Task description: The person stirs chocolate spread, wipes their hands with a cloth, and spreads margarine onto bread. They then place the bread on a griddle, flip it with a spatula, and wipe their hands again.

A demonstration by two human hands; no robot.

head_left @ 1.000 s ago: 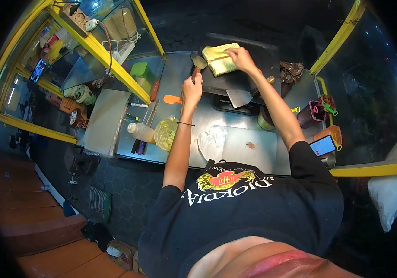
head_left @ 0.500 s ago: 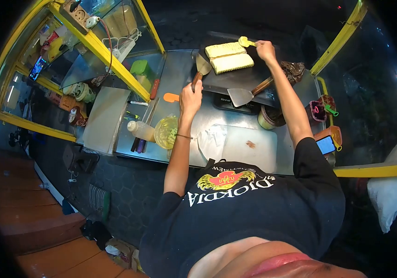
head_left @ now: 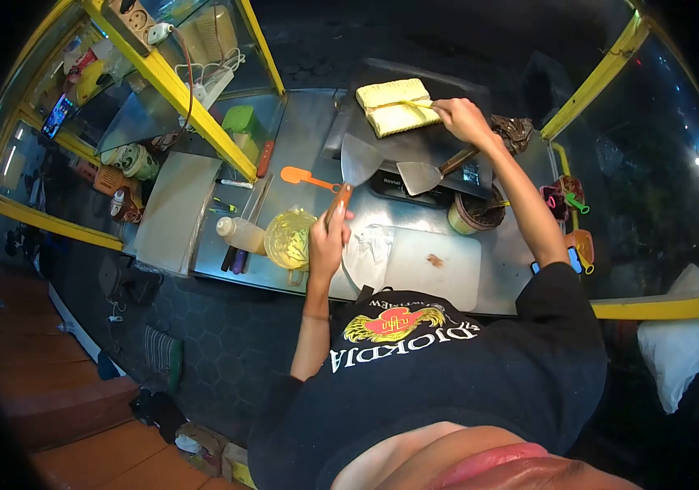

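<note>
Yellow bread (head_left: 398, 118) on dark griddle (head_left: 462, 91), just left of right hand (head_left: 463, 122), which grips yellow utensil (head_left: 421, 104); left hand (head_left: 330, 239), nearer body, grips scraper (head_left: 360, 163).

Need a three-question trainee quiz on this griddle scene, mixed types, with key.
1. Pick one. The left hand holds:
A) an orange plastic spatula
B) a metal scraper with a wooden handle
C) a clear plastic jug

2. True or false: a white rectangular board lies on the silver metal counter.

3. Fill in: the ____ hand is nearer the ridged yellow slabs on the flat black griddle.

Key: 1. B. 2. True. 3. Right; the right hand is at their edge.
</note>
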